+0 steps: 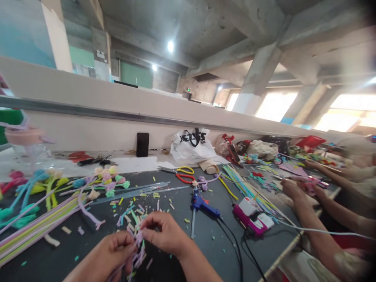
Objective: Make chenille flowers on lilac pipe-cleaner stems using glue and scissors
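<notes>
Close together over the dark tabletop, both hands pinch a lilac fuzzy pipe cleaner (139,237). My left hand (114,250) is closed around its lower part, with a strand trailing below the fingers. Thumb and index finger of my right hand (166,235) grip its upper end. The exact shape between the fingertips is partly hidden. Short cut pieces of pipe cleaner (129,213) lie scattered behind and around the hands. Right of them rests a blue glue gun (205,206) with its cord running toward the front edge. Scissors (184,174) with red and yellow handles lie farther back.
Long pipe cleaners (41,231) and finished fuzzy flowers (110,178) fill the left side. A magenta-and-white box (253,217) with cables sits at right. Against the partition stand a black phone (142,144) and a white bag (192,147). Co-workers' arms (308,219) reach in from the right.
</notes>
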The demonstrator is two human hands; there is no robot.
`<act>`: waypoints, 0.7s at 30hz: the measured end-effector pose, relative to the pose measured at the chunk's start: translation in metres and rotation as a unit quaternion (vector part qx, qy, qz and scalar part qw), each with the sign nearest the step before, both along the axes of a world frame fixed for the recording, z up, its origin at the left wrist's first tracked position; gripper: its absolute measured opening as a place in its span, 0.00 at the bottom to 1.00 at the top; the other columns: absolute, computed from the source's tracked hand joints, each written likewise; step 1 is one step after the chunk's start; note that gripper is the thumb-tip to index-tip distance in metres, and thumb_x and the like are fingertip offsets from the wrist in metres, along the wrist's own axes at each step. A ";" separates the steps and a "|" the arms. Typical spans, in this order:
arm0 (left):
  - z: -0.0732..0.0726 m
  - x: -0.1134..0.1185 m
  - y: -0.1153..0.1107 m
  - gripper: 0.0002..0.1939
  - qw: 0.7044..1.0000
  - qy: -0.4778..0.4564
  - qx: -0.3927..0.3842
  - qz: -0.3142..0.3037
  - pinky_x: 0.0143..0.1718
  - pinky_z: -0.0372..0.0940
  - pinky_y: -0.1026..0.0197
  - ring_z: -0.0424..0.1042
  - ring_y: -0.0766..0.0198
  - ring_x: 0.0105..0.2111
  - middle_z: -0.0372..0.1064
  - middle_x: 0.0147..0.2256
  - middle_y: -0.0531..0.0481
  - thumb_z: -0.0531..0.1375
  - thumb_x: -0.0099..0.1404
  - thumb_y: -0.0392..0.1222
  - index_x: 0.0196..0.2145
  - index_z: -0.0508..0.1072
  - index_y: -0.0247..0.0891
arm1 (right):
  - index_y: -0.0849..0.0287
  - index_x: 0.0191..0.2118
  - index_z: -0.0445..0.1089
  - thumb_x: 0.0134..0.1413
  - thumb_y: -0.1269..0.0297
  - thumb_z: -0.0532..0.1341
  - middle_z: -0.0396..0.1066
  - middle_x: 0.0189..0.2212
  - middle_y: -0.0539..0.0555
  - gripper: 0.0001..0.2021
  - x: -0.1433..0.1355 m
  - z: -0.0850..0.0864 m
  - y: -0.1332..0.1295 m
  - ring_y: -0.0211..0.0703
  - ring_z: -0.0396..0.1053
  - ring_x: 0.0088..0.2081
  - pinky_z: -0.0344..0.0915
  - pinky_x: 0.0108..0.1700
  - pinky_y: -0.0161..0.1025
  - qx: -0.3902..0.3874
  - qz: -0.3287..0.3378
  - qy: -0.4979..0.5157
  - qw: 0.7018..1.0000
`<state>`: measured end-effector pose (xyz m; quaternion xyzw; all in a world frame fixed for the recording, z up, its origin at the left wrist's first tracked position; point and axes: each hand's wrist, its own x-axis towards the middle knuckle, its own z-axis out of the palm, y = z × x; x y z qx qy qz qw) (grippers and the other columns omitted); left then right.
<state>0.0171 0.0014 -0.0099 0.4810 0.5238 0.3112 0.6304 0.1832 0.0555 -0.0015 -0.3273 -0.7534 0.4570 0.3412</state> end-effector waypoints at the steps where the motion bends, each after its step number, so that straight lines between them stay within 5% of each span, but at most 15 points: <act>1: 0.000 0.001 0.000 0.26 1.000 -0.002 -0.002 0.006 0.07 0.41 0.72 0.51 0.76 0.06 0.63 0.13 0.57 0.57 0.47 0.65 0.20 0.61 0.37 | 0.59 0.33 0.72 0.45 0.65 0.61 0.67 0.24 0.48 0.07 0.000 0.000 0.000 0.35 0.63 0.27 0.61 0.31 0.32 0.001 -0.002 -0.002 1.000; 6: 0.002 0.003 0.000 0.25 1.000 -0.005 -0.004 0.027 0.08 0.43 0.73 0.49 0.75 0.06 0.56 0.08 0.59 0.57 0.47 0.65 0.18 0.61 0.37 | 0.58 0.38 0.71 0.48 0.59 0.59 0.67 0.27 0.50 0.12 0.003 0.001 0.003 0.37 0.63 0.29 0.61 0.33 0.33 0.038 -0.065 0.031 0.997; 13: 0.001 -0.002 0.002 0.22 0.993 -0.076 0.005 0.086 0.08 0.46 0.73 0.51 0.76 0.08 0.58 0.11 0.57 0.59 0.50 0.59 0.19 0.63 0.36 | 0.58 0.36 0.70 0.48 0.66 0.57 0.67 0.26 0.49 0.08 -0.002 0.004 0.001 0.37 0.64 0.28 0.62 0.33 0.33 0.113 -0.138 0.010 0.984; 21: 0.047 -0.034 0.003 0.12 0.966 -0.171 -0.003 0.195 0.10 0.48 0.74 0.58 0.76 0.12 0.65 0.19 0.57 0.64 0.51 0.43 0.28 0.66 0.36 | 0.60 0.35 0.71 0.50 0.68 0.55 0.68 0.25 0.50 0.09 -0.003 -0.003 0.003 0.37 0.64 0.28 0.61 0.32 0.32 0.146 -0.154 0.002 0.977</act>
